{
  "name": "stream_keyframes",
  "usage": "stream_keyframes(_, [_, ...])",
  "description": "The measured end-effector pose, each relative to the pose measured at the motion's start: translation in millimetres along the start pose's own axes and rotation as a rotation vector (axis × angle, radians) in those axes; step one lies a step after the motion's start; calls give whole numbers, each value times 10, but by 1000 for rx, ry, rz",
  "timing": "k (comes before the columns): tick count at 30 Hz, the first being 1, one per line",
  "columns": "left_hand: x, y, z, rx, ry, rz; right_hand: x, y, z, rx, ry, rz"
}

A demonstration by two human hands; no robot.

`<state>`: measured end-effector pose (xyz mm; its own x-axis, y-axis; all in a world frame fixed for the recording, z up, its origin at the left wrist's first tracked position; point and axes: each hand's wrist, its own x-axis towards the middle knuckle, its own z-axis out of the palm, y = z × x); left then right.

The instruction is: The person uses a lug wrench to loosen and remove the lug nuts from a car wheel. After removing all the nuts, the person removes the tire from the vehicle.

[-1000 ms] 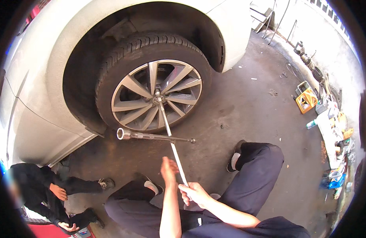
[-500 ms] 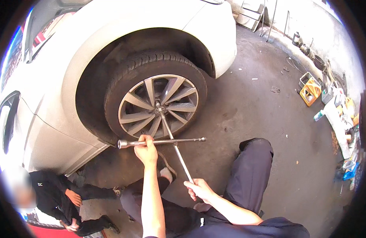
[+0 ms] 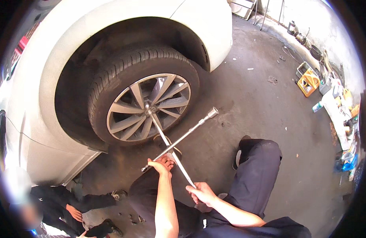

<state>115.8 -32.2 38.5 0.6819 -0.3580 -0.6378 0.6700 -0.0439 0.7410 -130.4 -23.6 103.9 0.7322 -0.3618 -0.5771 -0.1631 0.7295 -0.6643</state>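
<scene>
A steel cross wrench [image 3: 179, 139] is seated on a nut near the hub of a silver alloy wheel [image 3: 149, 108] on a white car [image 3: 40, 91]. My left hand [image 3: 161, 163] grips the lower-left arm of the cross. My right hand [image 3: 202, 193] holds the near end of the long shaft. The other cross arm points up to the right, ending in a socket [image 3: 212, 112]. My dark-trousered legs [image 3: 254, 174] are bent beneath the wrench.
Another person [image 3: 68, 208] in dark clothes crouches at lower left beside the car's sill. A yellow crate [image 3: 308, 82], bottles and tools line the wall at right. Stained concrete floor [image 3: 262, 107] spreads between wheel and wall.
The cross arm has turned from level to slanting, its right end up. My left hand followed its arm downward; my right hand stays on the shaft's end.
</scene>
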Motion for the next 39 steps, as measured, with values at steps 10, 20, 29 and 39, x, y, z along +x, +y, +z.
stream_keyframes(10, [241,-235,-111,125,-352,-278,-105,-154,15,-77,56,-32])
stream_keyframes(20, [375,-368,254,493,-453,-428,-331,-423,203,49,-117,-82])
stream_keyframes(29, [-1430,1167,710,300,-321,768,-343,-358,145,50,0,-117])
stream_keyframes(39, [-569,934,401,-29,305,903,-445,-549,176,-7,-66,-77])
